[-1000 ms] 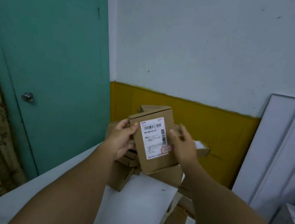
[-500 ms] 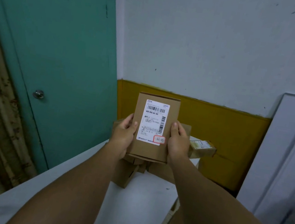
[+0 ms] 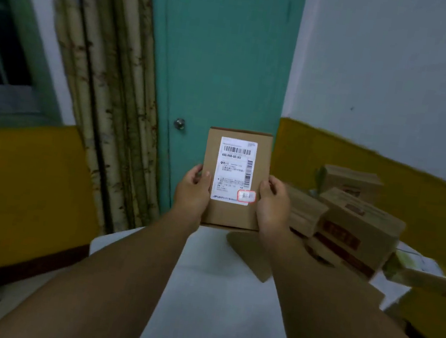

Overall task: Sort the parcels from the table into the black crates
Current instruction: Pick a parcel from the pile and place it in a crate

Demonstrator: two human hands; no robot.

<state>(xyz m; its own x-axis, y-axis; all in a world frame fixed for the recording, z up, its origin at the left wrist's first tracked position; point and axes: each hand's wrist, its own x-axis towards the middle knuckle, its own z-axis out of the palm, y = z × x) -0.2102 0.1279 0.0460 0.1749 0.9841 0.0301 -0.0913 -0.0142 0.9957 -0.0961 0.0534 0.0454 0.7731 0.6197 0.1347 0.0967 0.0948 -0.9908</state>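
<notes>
I hold a brown cardboard parcel [image 3: 229, 215] upright in front of me, its white shipping label with a barcode facing me. My left hand [image 3: 192, 190] grips its left edge and my right hand [image 3: 272, 203] grips its right edge. Under my arms lies the white table [image 3: 214, 305]. A pile of several more brown parcels [image 3: 357, 225] sits on the table's far right. No black crate is in view.
A teal door [image 3: 224, 68] with a round knob stands straight ahead, patterned curtains [image 3: 107, 89] and a window to its left. A yellow-and-white wall runs along the right behind the pile. The floor shows at lower left.
The view has swung to the left: the door now stands ahead and the parcel pile sits to the right. Both hands still hold the same parcel, upright with the label towards me.
</notes>
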